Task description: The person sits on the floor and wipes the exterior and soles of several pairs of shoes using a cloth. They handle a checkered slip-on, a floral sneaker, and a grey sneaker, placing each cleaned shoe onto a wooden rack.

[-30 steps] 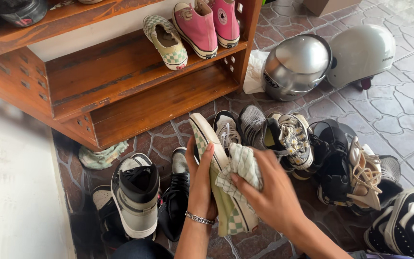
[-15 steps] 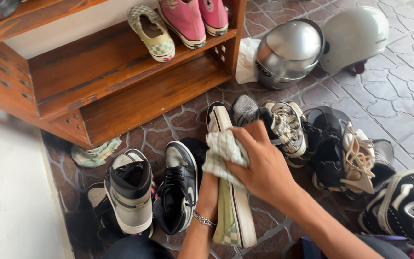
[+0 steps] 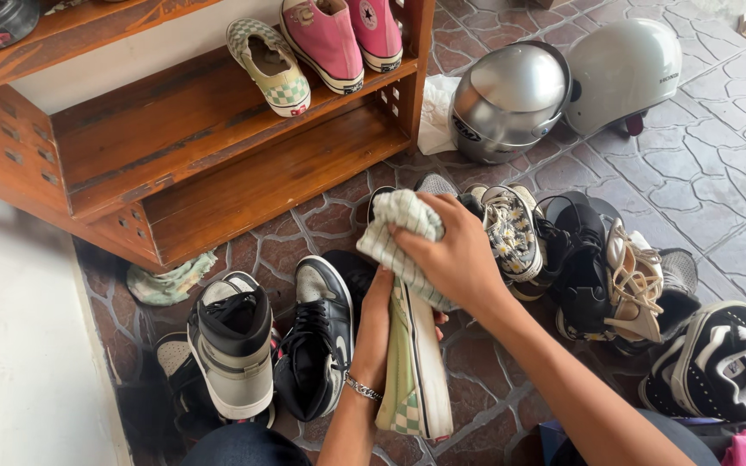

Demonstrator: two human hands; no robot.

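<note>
My left hand, with a silver bracelet on the wrist, grips a green-and-white checkered slip-on shoe from below, its white sole edge turned up. My right hand presses a checked white-and-green cloth against the shoe's toe end. The toe itself is hidden under the cloth and hand. The matching checkered shoe sits on the middle shelf of the wooden rack.
Pink high-top sneakers stand beside the shelved shoe. Grey-black high-tops and a black sneaker lie left of my hands; a pile of shoes lies right. Two helmets rest on the stone floor. A rag lies under the rack.
My right hand has slid the cloth up along the shoe toward its toe. The shoe has turned more on edge and lies lower in view.
</note>
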